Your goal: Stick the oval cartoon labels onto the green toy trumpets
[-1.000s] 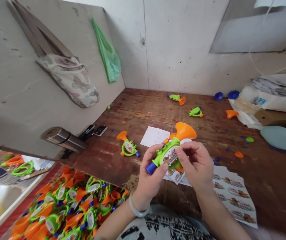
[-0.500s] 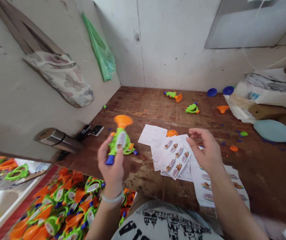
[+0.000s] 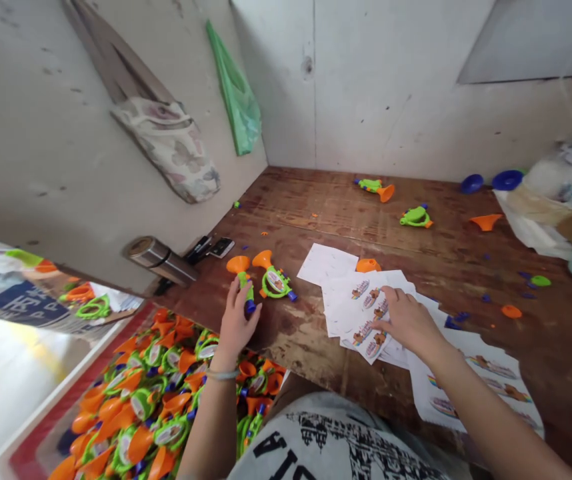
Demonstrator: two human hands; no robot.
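Observation:
My left hand (image 3: 237, 320) lies over the lower end of a green toy trumpet (image 3: 244, 280) with an orange bell, on the wooden table near its left edge. Just right of it rests a second trumpet (image 3: 275, 282) with a sticker on its round green part. My right hand (image 3: 409, 319) touches the top sticker sheet (image 3: 361, 323) of a loose pile of white sheets; its fingertips are over the printed bear stickers. More sticker sheets (image 3: 486, 373) lie under my right forearm.
A box of finished-looking trumpets (image 3: 141, 400) stands below the table's left edge. A steel flask (image 3: 162, 260) and phone (image 3: 221, 247) sit at the left. Two toys (image 3: 416, 217) (image 3: 375, 188) and blue discs (image 3: 507, 179) lie at the back, with small coloured parts at the right.
The trumpet from my left hand is now down on the table, where two stand side by side. My right hand has come down onto the sticker sheet. The view has shifted left.

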